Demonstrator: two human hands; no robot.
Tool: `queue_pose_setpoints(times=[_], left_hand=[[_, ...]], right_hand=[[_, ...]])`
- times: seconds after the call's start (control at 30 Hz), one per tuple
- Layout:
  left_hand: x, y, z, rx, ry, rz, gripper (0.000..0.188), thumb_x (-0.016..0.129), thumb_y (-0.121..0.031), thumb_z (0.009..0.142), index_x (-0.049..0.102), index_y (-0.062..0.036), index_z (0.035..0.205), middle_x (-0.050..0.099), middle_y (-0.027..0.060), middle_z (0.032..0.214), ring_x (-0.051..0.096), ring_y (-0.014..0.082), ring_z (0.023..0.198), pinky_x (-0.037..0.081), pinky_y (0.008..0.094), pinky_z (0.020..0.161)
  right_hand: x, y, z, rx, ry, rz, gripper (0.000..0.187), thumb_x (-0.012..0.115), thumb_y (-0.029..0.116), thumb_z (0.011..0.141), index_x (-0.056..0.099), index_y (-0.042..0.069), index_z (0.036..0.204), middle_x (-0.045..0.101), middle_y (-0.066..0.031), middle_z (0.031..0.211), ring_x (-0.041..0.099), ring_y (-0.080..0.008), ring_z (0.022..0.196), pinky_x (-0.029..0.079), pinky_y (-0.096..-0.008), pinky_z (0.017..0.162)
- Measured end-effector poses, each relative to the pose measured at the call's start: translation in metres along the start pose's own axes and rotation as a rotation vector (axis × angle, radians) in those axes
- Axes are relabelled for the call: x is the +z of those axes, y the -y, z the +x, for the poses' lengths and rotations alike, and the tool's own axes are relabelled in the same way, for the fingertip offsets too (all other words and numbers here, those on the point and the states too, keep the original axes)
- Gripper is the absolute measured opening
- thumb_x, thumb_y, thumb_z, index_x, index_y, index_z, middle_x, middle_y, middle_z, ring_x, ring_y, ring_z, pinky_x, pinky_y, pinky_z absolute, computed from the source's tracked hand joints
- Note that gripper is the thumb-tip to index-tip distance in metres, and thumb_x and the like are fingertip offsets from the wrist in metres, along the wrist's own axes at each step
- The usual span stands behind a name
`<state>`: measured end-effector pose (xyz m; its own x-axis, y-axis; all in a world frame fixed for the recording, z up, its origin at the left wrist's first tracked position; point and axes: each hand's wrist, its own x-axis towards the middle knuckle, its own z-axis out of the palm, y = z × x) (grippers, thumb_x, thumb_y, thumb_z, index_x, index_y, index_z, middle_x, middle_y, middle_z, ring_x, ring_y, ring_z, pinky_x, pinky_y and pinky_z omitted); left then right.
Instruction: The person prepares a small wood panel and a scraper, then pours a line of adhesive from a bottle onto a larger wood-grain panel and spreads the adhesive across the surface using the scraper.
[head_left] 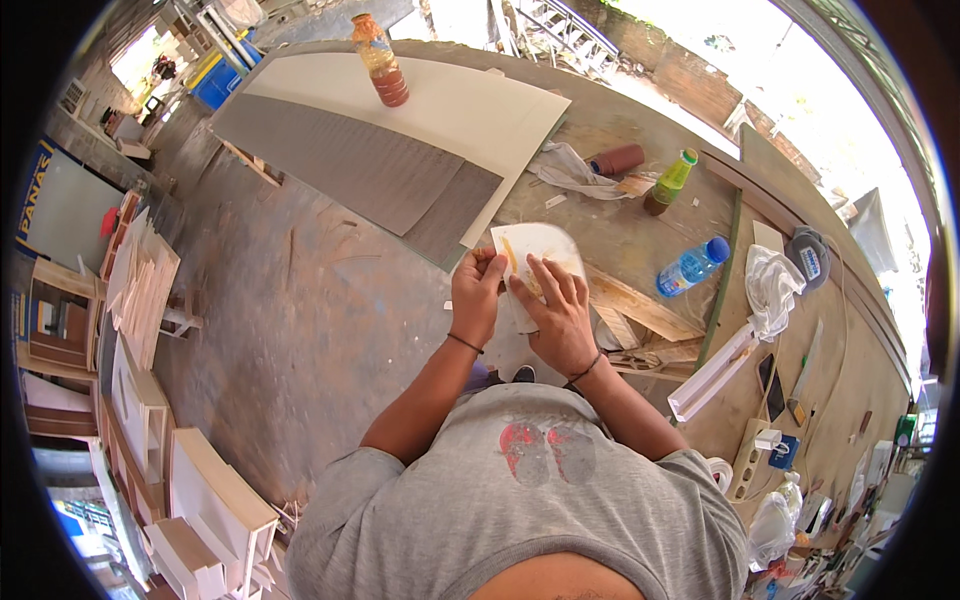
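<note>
A thin white flat piece (545, 240) with a rounded corner and yellowish smears is in front of my chest, at the near edge of the workbench. My left hand (477, 298) is closed on its left edge, thumb and fingers pinching a part with a yellow streak. Across its lower right side, my right hand (558, 312) grips it with the fingers over the face. Part of the piece is hidden under that hand. What kind of thing it is, I cannot tell; it may be more than one layer.
Grey and cream sheets (390, 150) cover the far left of the workbench, with a bottle of reddish liquid (388, 82) on them. A green bottle (672, 182), a blue-capped bottle (692, 268), a brown cup (617, 160), a white cloth (772, 290) and a phone (770, 388) lie rightward. Wooden boxes (215, 485) stand left.
</note>
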<state>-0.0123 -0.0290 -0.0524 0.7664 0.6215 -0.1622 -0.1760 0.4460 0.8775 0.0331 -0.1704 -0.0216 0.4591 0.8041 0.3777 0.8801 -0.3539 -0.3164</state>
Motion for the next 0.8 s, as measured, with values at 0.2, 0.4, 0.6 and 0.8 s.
queue_pose_setpoints(times=[0.2, 0.4, 0.6, 0.8], left_hand=[[-0.018, -0.009, 0.016, 0.112, -0.083, 0.034, 0.018, 0.056, -0.019, 0.092, 0.06, -0.0014, 0.091, 0.06, -0.0011, 0.081, 0.049, 0.0021, 0.068, 0.041, 0.0186, 0.059], [-0.009, -0.004, 0.019, 0.05, -0.02, 0.135, 0.027, 0.051, -0.026, 0.095, 0.061, -0.0018, 0.089, 0.059, -0.003, 0.076, 0.048, 0.0023, 0.065, 0.04, 0.0199, 0.059], [-0.008, -0.025, 0.004, -0.118, 0.019, 0.069, 0.027, 0.051, -0.026, 0.095, 0.059, -0.0012, 0.095, 0.06, -0.0007, 0.08, 0.05, 0.0027, 0.067, 0.042, 0.0205, 0.061], [-0.029, -0.012, -0.002, 0.215, -0.038, 0.402, 0.018, 0.053, -0.018, 0.094, 0.055, -0.0007, 0.099, 0.061, 0.0016, 0.083, 0.053, 0.0056, 0.075, 0.044, 0.0221, 0.067]], right_hand=[[-0.014, 0.007, -0.005, 0.078, -0.242, 0.281, 0.071, 0.074, 0.025, 0.07, 0.043, 0.009, 0.133, 0.033, -0.0192, 0.14, 0.021, -0.0333, 0.136, 0.019, -0.0512, 0.107], [-0.009, -0.006, -0.001, 0.477, 0.029, 1.454, 0.053, 0.065, 0.014, 0.083, 0.041, -0.003, 0.127, 0.052, -0.0169, 0.122, 0.052, -0.027, 0.111, 0.048, -0.0404, 0.087], [-0.007, -0.005, -0.003, 0.698, 0.047, 1.551, 0.035, 0.056, 0.01, 0.088, 0.046, -0.004, 0.118, 0.061, -0.015, 0.106, 0.065, -0.0238, 0.084, 0.055, -0.0302, 0.06], [0.01, -0.001, 0.003, 0.568, 0.089, 1.611, 0.031, 0.053, 0.007, 0.089, 0.047, -0.004, 0.118, 0.06, -0.0128, 0.107, 0.062, -0.02, 0.09, 0.058, -0.0322, 0.066]])
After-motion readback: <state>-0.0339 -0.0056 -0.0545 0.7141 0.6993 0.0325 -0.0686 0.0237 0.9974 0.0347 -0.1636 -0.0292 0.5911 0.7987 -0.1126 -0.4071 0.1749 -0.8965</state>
